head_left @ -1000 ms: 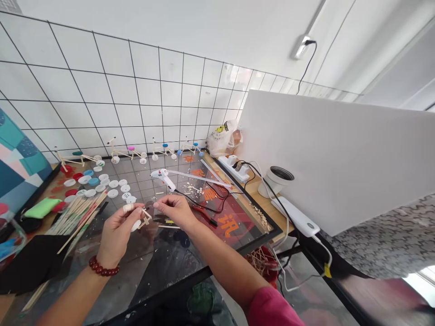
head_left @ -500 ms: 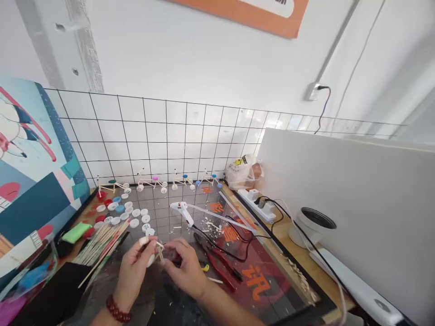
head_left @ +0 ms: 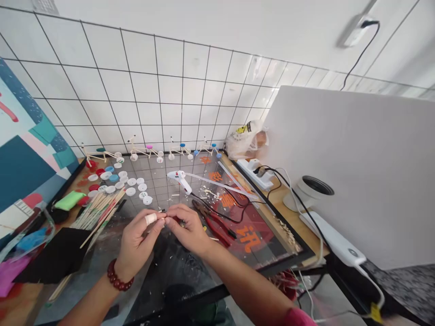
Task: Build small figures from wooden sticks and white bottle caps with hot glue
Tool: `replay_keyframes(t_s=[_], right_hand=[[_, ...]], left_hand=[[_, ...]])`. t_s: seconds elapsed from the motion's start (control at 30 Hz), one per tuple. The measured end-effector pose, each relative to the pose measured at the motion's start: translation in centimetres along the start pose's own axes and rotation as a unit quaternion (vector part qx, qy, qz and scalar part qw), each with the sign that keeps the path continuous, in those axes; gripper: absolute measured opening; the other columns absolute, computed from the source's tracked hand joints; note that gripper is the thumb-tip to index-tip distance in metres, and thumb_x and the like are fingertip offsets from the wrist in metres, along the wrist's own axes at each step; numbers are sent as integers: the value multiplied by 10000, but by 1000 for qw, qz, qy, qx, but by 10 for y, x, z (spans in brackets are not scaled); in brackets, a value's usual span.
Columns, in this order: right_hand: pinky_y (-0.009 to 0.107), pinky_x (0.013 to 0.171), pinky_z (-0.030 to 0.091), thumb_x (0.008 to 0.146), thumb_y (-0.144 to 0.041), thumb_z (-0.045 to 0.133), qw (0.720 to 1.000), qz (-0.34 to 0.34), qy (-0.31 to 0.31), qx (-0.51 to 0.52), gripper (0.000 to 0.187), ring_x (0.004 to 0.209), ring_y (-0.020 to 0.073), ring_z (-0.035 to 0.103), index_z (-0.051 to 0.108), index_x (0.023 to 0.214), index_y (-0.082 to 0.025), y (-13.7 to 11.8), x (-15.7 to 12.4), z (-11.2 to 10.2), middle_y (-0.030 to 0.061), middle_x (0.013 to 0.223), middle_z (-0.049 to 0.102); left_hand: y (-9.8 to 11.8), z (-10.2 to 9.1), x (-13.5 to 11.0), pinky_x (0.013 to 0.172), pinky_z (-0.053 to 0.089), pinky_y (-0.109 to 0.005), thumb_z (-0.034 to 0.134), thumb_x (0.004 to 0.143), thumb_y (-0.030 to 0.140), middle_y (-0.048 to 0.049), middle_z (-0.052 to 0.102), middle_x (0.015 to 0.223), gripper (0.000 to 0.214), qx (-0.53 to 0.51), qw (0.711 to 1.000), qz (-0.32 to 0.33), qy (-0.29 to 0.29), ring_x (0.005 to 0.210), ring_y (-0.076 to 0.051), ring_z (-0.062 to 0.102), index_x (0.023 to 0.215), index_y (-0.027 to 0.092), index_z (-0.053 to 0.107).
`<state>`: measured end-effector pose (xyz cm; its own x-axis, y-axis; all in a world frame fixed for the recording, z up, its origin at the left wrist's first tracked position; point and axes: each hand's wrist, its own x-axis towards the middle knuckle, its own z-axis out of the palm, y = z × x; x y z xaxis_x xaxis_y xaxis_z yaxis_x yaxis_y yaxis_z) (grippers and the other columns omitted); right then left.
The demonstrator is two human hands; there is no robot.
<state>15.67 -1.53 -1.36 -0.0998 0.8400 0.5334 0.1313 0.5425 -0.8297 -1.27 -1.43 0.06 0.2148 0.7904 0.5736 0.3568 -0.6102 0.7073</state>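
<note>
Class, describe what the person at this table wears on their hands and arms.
The left hand has a pale wrap around one finger, and a dark-red bracelet of round beads circles that wrist. The right hand and its wrist are bare; a pinkish-red sleeve shows farther up that arm.

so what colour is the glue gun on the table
The glue gun is mostly white; head view shows it best.

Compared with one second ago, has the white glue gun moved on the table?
No: the glue gun keeps its place left of the orange lettering; the camera view shifted.
</note>
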Motion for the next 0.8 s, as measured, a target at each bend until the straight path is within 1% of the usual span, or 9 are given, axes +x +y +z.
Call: replay_keyframes(t_s=[0.13,0.23,0.33,0.43,0.53,0.6,0.73,0.8], right_hand=[[260,712,494,928,-353,615,1000,-13,5,9,224,761,139,607,727,852,-175,2,1,2,51,819,663],[254,675,477,921,-367,615,1000,-18,12,-5,244,720,134,590,726,826,-172,7,2,3,48,792,663],[252,658,462,906,-372,627,999,-15,22,-17,246,693,133,575,730,812,-169,13,4,3,46,766,666],[253,643,447,894,-391,642,1000,-11,25,-16,267,672,133,561,735,801,-158,18,6,4,44,738,663],[256,641,438,895,-440,641,1000,-4,26,-10,321,660,134,553,737,792,-152,21,7,2,38,705,651],[256,642,437,892,-474,640,1000,2,28,0,352,660,133,553,735,783,-154,22,7,1,34,694,647],[251,641,429,872,-490,660,999,22,12,24,354,664,125,549,740,792,-155,21,7,1,26,710,644],[245,628,418,858,-492,675,998,44,2,38,348,653,117,534,747,807,-156,20,7,2,18,709,637]], left_hand=[[-7,1,-1,760,546,-236,622,908,270,-27,673,990,140,14,1000,4,7,889,-161,663,977,233,738],[-15,2,0,825,544,-266,630,903,318,-34,674,1031,162,28,999,-8,16,946,-181,662,993,233,734],[-22,2,1,864,541,-291,641,887,377,-41,681,1040,188,31,999,-20,20,972,-200,666,956,231,736],[-26,2,2,858,549,-300,637,877,435,-48,696,1054,231,28,999,-40,18,982,-216,674,934,236,739],[-28,2,1,864,557,-309,640,860,484,-57,714,1100,290,21,998,-61,2,1012,-235,681,989,243,739],[-30,3,0,890,554,-320,653,845,503,-54,729,1091,315,20,998,-66,-1,1007,-239,687,1000,244,742],[-32,3,-1,902,550,-331,649,847,515,-47,749,1046,326,31,995,-92,21,981,-237,695,985,238,751],[-32,3,0,920,545,-338,636,855,519,-50,749,1045,334,35,995,-86,29,995,-240,692,974,230,752]])
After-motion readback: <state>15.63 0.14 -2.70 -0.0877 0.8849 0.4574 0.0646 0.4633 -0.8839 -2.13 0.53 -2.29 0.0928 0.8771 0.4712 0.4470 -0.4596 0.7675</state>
